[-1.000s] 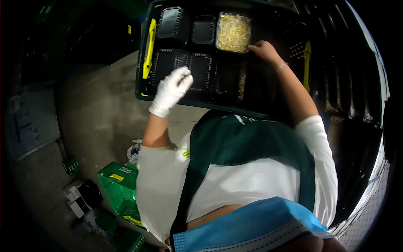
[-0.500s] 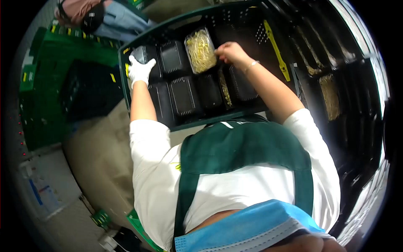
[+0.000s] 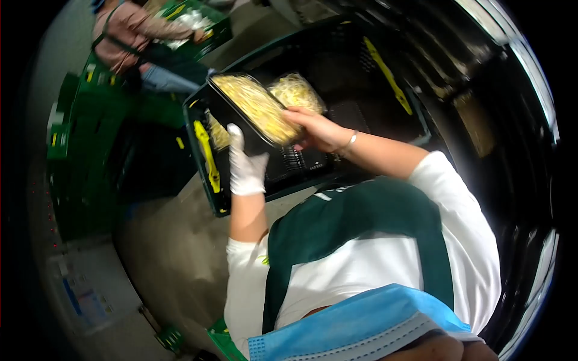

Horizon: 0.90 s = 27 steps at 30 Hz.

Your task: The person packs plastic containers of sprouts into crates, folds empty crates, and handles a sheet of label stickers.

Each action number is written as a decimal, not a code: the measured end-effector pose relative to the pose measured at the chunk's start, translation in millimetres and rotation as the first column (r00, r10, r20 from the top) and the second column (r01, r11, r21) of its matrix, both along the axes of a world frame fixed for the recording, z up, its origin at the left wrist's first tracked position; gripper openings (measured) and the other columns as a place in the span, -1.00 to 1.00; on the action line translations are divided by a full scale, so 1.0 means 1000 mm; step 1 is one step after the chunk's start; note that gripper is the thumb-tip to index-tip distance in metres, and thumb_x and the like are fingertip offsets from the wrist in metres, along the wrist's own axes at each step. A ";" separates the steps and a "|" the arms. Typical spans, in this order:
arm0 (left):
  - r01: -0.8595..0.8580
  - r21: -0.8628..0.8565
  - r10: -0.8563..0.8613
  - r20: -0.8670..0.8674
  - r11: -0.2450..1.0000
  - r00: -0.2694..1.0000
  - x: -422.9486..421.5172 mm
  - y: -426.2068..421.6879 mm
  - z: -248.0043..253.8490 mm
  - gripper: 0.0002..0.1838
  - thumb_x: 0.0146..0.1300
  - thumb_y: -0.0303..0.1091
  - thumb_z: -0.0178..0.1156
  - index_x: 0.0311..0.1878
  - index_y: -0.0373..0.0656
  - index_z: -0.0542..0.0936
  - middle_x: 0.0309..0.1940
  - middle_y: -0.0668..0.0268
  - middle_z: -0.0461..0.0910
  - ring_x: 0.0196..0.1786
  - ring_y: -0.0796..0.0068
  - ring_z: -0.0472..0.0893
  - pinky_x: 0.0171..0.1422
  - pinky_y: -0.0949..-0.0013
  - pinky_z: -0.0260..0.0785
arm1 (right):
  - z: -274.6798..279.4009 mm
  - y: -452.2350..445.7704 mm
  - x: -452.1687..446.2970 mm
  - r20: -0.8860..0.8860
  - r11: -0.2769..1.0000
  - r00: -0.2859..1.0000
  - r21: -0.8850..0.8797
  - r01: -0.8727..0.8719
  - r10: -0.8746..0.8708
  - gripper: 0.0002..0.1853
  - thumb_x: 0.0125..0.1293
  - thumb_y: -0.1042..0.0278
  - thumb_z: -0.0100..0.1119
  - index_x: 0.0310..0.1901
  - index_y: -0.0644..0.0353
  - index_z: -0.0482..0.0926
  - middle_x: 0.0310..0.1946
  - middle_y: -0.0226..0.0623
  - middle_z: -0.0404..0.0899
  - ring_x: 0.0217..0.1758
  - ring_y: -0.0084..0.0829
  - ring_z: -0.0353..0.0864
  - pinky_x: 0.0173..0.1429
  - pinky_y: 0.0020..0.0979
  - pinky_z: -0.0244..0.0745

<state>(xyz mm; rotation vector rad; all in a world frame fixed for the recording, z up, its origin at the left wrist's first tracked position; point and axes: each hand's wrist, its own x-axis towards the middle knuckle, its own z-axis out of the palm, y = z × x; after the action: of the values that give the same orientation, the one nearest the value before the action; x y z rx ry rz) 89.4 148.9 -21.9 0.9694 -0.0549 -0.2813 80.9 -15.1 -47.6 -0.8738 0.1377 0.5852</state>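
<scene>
My right hand [image 3: 316, 127], bare with a bracelet at the wrist, grips the right end of a black tray of bean sprouts [image 3: 256, 105]. The tray is tilted above a dark green crate [image 3: 265, 54]. Near its lower left side is my left hand [image 3: 245, 162], in a white glove, with thumb and fingers apart; whether it touches the tray is unclear. Inside the crate, a second pack of bean sprouts [image 3: 296, 91] lies behind the held one. More sprouts [image 3: 218, 131] show partly at the crate's left, and dark plastic containers [image 3: 295, 161] line its floor.
Yellow handles [image 3: 208, 157] mark the crate's ends. To the right stand racks of black trays [image 3: 439, 48], with a brownish pack [image 3: 474, 123] among them. Green crates [image 3: 81, 156] are stacked at left. A co-worker [image 3: 129, 36] reaches into another green crate [image 3: 214, 30] behind.
My right hand has taken hold of a tray of bean sprouts, now raised and tilted. My left hand has moved right, off the container at the crate's left. The view has shifted.
</scene>
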 end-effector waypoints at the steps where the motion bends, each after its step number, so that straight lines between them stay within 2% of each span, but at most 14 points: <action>1: 0.024 -0.015 -0.025 -0.019 1.000 1.000 -0.014 -0.015 -0.006 -0.16 0.05 0.18 0.05 0.27 -0.16 0.05 0.22 0.17 0.13 0.25 0.19 0.15 0.30 0.09 0.00 | -0.022 -0.003 0.007 0.050 0.960 0.990 0.240 -0.144 0.135 -0.47 0.13 0.00 0.08 0.06 0.11 0.26 -0.07 -0.35 0.44 -0.11 -0.51 0.48 -0.18 -0.45 0.39; 5: 0.288 0.164 -0.290 -0.014 0.944 0.957 -0.029 -0.037 -0.022 -0.11 0.01 0.16 0.12 0.26 -0.23 0.04 0.18 0.17 0.16 0.22 0.32 0.19 0.26 0.26 0.08 | -0.015 -0.075 -0.033 -0.013 0.938 0.988 0.313 0.148 -0.152 -0.67 0.12 0.32 0.14 -0.10 0.26 0.40 -0.24 -0.32 0.53 -0.15 -0.50 0.51 -0.03 -0.38 0.41; 7: 0.374 0.621 -0.609 0.216 0.688 0.763 -0.030 -0.053 -0.010 -0.20 0.08 -0.10 0.20 0.24 -0.33 0.03 0.12 0.19 0.23 0.14 0.39 0.25 0.22 0.37 0.08 | -0.017 -0.124 -0.055 0.035 0.948 0.959 0.162 0.273 -0.282 -0.73 0.11 0.35 0.14 -0.19 0.32 0.47 -0.25 -0.31 0.53 -0.16 -0.50 0.51 -0.04 -0.44 0.40; 8: 0.444 0.696 -0.688 0.100 0.564 0.719 -0.028 -0.059 -0.007 -0.29 0.14 -0.10 0.12 0.23 -0.31 0.09 0.10 0.23 0.26 0.12 0.41 0.26 0.19 0.37 0.11 | -0.010 -0.148 -0.070 0.077 0.935 0.933 0.064 0.348 -0.353 -0.75 0.11 0.36 0.14 -0.22 0.34 0.50 -0.28 -0.30 0.54 -0.18 -0.50 0.51 -0.04 -0.47 0.40; 10: 0.634 0.368 -0.604 -0.209 0.680 0.769 0.000 -0.064 -0.032 -0.32 0.16 -0.01 0.05 0.21 -0.28 0.16 0.11 0.25 0.28 0.12 0.40 0.27 0.16 0.35 0.15 | 0.016 -0.183 -0.114 0.139 0.839 0.840 -0.087 0.537 -0.524 -0.74 0.10 0.38 0.14 -0.20 0.35 0.51 -0.33 -0.31 0.55 -0.24 -0.53 0.52 -0.09 -0.53 0.40; 12: 0.638 0.269 -0.520 -0.397 0.722 0.756 0.025 -0.081 -0.046 -0.25 0.14 0.20 -0.09 0.18 -0.28 0.21 0.11 0.09 0.30 0.05 0.21 0.38 0.10 0.32 0.23 | 0.011 -0.220 -0.160 0.440 0.538 0.624 -0.319 0.781 -0.646 -0.73 0.08 0.41 0.14 -0.17 0.35 0.51 -0.37 -0.33 0.55 -0.31 -0.57 0.51 -0.15 -0.58 0.39; 14: 0.592 0.079 -0.406 -0.655 0.802 0.637 0.061 -0.079 -0.084 -0.17 0.09 0.28 -0.12 0.15 -0.33 0.20 0.09 -0.01 0.30 0.01 0.12 0.41 -0.01 0.30 0.33 | 0.019 -0.269 -0.224 0.525 0.227 0.427 -0.403 0.887 -0.736 -0.75 0.09 0.43 0.12 -0.18 0.33 0.52 -0.35 -0.40 0.54 -0.29 -0.63 0.47 -0.18 -0.61 0.36; 16: 0.495 0.047 -0.329 -0.691 0.868 0.643 0.074 -0.078 -0.115 -0.14 0.05 0.32 -0.11 0.11 -0.36 0.22 0.05 -0.09 0.32 0.02 0.05 0.42 -0.17 0.26 0.43 | 0.026 -0.304 -0.289 0.753 -0.139 0.357 -0.505 0.852 -0.552 -0.80 0.10 0.46 0.10 -0.22 0.31 0.54 -0.36 -0.40 0.55 -0.31 -0.61 0.46 -0.22 -0.61 0.34; 18: 0.459 0.143 -0.230 -0.714 0.877 0.662 0.092 -0.074 -0.137 -0.20 0.06 0.35 -0.18 -0.03 -0.32 0.37 -0.03 0.02 0.42 -0.11 0.06 0.47 -0.38 0.32 0.43 | 0.032 -0.314 -0.334 0.810 -0.512 0.509 -0.581 0.633 -0.290 -0.84 0.09 0.49 0.10 -0.26 0.28 0.55 -0.38 -0.38 0.55 -0.33 -0.56 0.46 -0.24 -0.59 0.34; 20: 0.644 0.011 -0.433 -0.731 0.765 0.527 0.102 -0.054 -0.157 -0.19 0.06 0.39 -0.26 -0.29 -0.34 0.49 -0.27 0.00 0.53 -0.19 0.09 0.52 -0.49 0.41 0.41 | 0.019 -0.297 -0.340 0.749 -0.740 0.643 -0.522 0.425 -0.159 -0.87 0.04 0.47 0.13 -0.33 0.24 0.54 -0.41 -0.30 0.54 -0.36 -0.39 0.44 -0.27 -0.44 0.38; 22: 0.746 0.217 -0.308 -0.812 0.630 0.496 0.081 -0.060 -0.153 -0.17 0.06 0.41 -0.32 -0.53 -0.32 0.51 -0.39 0.03 0.56 -0.22 0.09 0.53 -0.54 0.43 0.40 | -0.001 -0.293 -0.330 0.547 -0.789 0.797 -0.594 0.156 -0.254 -0.86 0.04 0.42 0.11 -0.32 0.18 0.54 -0.42 -0.26 0.53 -0.33 -0.29 0.45 -0.25 -0.36 0.41; 24: 0.727 0.122 -0.284 -0.867 0.676 0.410 0.060 -0.067 -0.138 -0.07 0.08 0.40 -0.36 -0.02 -0.48 0.34 -0.06 -0.08 0.42 -0.25 0.10 0.54 -0.50 0.42 0.43 | -0.024 -0.310 -0.331 0.415 -0.793 0.769 -0.579 -0.188 -0.486 -0.77 0.06 0.34 0.02 -0.21 0.07 0.54 -0.29 -0.28 0.52 -0.17 -0.28 0.46 -0.12 -0.34 0.41; 26: 0.596 0.102 -0.266 -0.826 0.797 0.497 0.055 -0.057 -0.151 -0.05 0.09 0.38 -0.35 0.16 -0.46 0.13 0.03 -0.09 0.34 -0.23 0.12 0.54 -0.43 0.43 0.46 | -0.041 -0.325 -0.338 0.436 -0.965 0.864 -0.186 -0.187 -0.251 -0.69 0.08 0.32 0.01 -0.09 0.01 0.50 -0.12 -0.29 0.47 -0.03 -0.26 0.41 0.01 -0.28 0.33; 27: 0.541 0.064 -0.306 -0.767 0.839 0.565 0.056 -0.048 -0.160 -0.10 0.13 0.31 -0.29 0.16 -0.47 0.11 0.07 -0.10 0.30 -0.17 0.14 0.53 -0.35 0.43 0.47 | -0.050 -0.323 -0.342 0.413 -0.951 0.869 -0.257 -0.174 -0.271 -0.66 0.08 0.26 0.03 -0.05 -0.01 0.47 -0.05 -0.29 0.44 0.03 -0.24 0.37 0.06 -0.25 0.28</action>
<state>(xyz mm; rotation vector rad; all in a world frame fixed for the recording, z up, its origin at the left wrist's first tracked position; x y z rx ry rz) 145.9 100.7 -182.3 1.0669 0.5247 -1.1680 -261.1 -337.7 -97.6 -3.1184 1.7744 -0.6855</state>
